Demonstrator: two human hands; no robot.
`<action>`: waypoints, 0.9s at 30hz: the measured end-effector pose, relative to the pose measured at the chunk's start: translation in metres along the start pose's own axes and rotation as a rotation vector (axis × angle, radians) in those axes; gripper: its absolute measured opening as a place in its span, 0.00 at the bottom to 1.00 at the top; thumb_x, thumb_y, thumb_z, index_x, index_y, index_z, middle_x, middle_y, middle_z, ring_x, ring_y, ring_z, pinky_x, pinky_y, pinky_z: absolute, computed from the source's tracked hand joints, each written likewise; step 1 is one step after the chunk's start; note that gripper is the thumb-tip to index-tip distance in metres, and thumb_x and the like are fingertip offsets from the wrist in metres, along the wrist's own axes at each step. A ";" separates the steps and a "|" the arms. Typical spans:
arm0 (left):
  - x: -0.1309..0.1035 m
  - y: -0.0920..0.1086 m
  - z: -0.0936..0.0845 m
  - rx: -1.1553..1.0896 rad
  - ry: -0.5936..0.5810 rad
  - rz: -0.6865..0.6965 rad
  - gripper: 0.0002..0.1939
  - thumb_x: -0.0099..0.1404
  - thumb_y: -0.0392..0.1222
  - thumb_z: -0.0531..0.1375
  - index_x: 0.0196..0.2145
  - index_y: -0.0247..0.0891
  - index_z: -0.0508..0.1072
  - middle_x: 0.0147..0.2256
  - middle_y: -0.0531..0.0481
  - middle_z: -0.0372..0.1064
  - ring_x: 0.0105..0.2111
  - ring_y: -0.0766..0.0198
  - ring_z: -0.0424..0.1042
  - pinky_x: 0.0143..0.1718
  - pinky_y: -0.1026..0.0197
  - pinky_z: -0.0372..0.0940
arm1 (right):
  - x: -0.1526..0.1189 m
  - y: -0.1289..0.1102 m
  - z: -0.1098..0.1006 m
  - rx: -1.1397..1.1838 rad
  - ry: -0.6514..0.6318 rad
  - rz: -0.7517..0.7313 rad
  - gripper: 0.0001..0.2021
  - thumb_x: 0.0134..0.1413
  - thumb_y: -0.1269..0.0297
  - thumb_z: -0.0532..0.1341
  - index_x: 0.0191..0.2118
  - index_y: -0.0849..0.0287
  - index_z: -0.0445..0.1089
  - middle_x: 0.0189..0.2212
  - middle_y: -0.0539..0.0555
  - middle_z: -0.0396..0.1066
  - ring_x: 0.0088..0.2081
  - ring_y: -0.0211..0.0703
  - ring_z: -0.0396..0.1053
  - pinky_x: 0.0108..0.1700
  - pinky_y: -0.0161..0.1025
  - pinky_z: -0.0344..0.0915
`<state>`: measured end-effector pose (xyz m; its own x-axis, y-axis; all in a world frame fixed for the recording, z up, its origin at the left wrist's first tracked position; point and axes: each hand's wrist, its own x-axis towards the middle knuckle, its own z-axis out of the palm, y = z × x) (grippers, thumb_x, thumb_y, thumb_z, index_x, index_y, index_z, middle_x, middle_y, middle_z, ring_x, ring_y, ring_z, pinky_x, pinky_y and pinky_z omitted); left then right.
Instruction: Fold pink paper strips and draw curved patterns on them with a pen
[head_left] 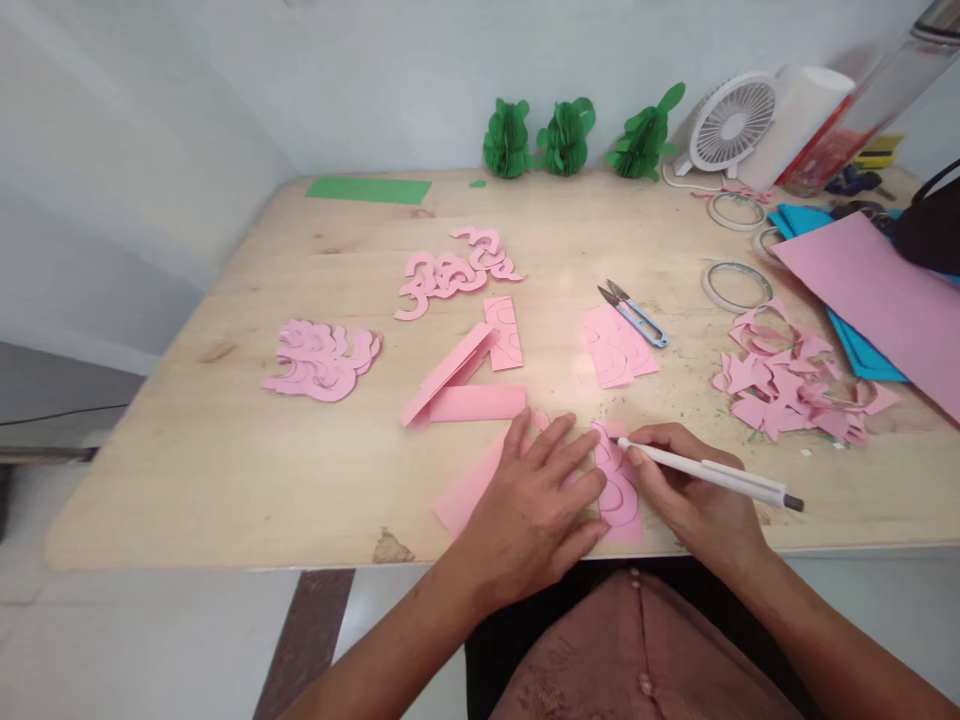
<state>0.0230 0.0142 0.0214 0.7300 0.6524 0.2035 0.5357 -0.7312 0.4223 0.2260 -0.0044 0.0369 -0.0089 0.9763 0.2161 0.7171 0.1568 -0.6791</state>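
Observation:
My right hand (pixel 694 490) grips a white pen (pixel 709 472), its dark tip at the upper edge of a pink paper piece (pixel 616 490) with curved outlines drawn on it. Spread flat, my left hand (pixel 544 495) rests with its fingertips by the left side of that piece, covering part of the pink paper beneath. Another pink sheet (pixel 471 485) shows to the left of the hand. Beyond the fingers lie folded pink strips (pixel 457 375) and a small marked pink strip (pixel 504 333). Blue-handled thread snips (pixel 636 312) lie on marked pink pieces (pixel 609 350).
Curved pink cutouts (pixel 450 272) and a stacked pile (pixel 322 360) lie left. Pink scraps (pixel 795 385), tape rolls (pixel 737 287) and coloured sheets (pixel 877 300) lie right. Along the wall stand green paper figures (pixel 566 138) and a white fan (pixel 731 122); a green strip (pixel 367 190) lies back left.

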 end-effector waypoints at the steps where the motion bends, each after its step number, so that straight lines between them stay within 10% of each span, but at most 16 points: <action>1: 0.000 0.000 0.000 0.001 -0.001 0.000 0.12 0.69 0.49 0.56 0.45 0.42 0.71 0.63 0.49 0.60 0.65 0.48 0.52 0.66 0.37 0.38 | 0.000 0.000 0.000 -0.005 0.005 0.001 0.04 0.60 0.63 0.59 0.36 0.54 0.71 0.30 0.47 0.76 0.28 0.36 0.73 0.30 0.32 0.66; 27: 0.000 0.000 0.001 0.020 0.008 0.003 0.14 0.68 0.50 0.57 0.47 0.42 0.71 0.62 0.50 0.61 0.65 0.48 0.52 0.66 0.37 0.38 | -0.007 0.004 -0.001 -0.001 0.020 0.017 0.05 0.59 0.64 0.59 0.36 0.55 0.72 0.30 0.48 0.77 0.29 0.36 0.73 0.31 0.31 0.67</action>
<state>0.0232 0.0139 0.0202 0.7281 0.6520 0.2115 0.5424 -0.7367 0.4037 0.2292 -0.0110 0.0335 0.0173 0.9756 0.2190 0.7175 0.1405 -0.6823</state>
